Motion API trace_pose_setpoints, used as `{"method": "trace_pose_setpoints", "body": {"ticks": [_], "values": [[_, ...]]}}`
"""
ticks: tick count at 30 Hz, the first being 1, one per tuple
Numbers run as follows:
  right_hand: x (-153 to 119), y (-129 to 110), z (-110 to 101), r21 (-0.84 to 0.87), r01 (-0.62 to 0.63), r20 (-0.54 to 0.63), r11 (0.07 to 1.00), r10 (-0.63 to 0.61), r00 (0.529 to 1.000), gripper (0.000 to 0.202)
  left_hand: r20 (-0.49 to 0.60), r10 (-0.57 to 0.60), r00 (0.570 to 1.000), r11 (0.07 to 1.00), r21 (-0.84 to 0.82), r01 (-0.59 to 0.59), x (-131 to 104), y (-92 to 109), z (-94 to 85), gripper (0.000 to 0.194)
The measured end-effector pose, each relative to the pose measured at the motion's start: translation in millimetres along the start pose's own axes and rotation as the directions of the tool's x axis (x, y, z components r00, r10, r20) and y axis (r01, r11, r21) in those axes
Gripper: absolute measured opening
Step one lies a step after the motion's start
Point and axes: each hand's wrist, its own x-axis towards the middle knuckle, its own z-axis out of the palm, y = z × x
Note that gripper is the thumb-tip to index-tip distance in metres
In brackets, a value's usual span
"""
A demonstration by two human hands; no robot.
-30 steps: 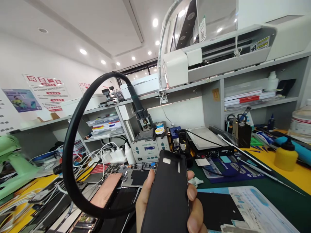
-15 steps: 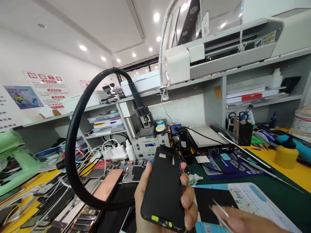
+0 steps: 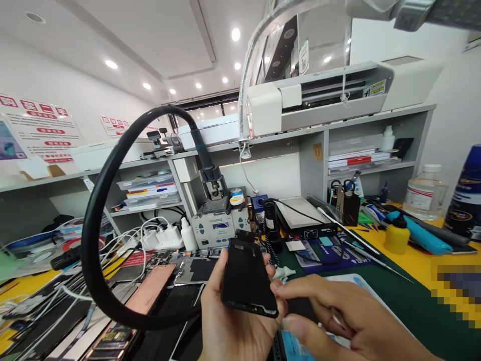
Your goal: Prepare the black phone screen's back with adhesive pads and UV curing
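My left hand (image 3: pixel 240 326) is wrapped round a black phone screen (image 3: pixel 248 278), thumb on its left edge and fingertips along the right one. A dark piece, perhaps a flex cable (image 3: pixel 244 234), sticks out at its far end. The panel's near edge is tipped towards me. At the near right corner my right hand (image 3: pixel 319 311) comes in, its index fingertip at the edge beside the left fingers and the thumb just below. Curled in the right palm, a pale sliver shows, apparently the tweezers (image 3: pixel 340 318), mostly hidden by the fingers.
A thick black hose (image 3: pixel 88 240) loops up at the left. Opened phones and a pink phone back (image 3: pixel 154 286) lie beneath it. Behind stand a control unit (image 3: pixel 218 230) and a flat heating plate (image 3: pixel 302 215). A yellow bottle (image 3: pixel 397 238) stands right.
The view has swung right. My right hand has moved left to the phone screen, and the tweezers have gone from the fingertips into the palm. The screen now lies flatter; its green tabs no longer show.
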Motion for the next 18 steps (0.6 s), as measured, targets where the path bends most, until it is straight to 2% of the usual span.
{"method": "trace_pose_setpoints", "body": {"ticks": [2,6,11,14,18], "values": [[3.8,0.3,4.9,0.007,-0.056,0.052,0.998,0.055,0.997,0.026,-0.069,0.030,0.997,0.999,-0.016,-0.031,0.2,-1.3,1.2,0.049],[9.4,4.6,9.6,0.025,-0.062,0.069,0.998,0.060,0.996,0.020,-0.174,0.079,0.982,0.997,0.008,-0.079,-3.4,-3.4,9.2,0.047],[7.4,7.2,12.6,0.052,-0.040,0.081,0.998,0.036,0.996,0.015,-0.191,0.059,0.980,0.998,0.034,-0.054,-4.9,-3.4,14.5,0.052],[6.3,6.0,15.0,0.075,-0.054,0.082,0.996,0.047,0.995,0.015,-0.203,0.093,0.975,0.995,0.039,-0.087,-4.1,-4.1,12.9,0.048],[8.0,4.4,14.5,0.097,-0.143,0.101,0.985,0.133,0.986,0.020,-0.126,0.117,0.985,0.993,0.033,-0.114,-4.0,-5.6,6.5,0.038]]}}
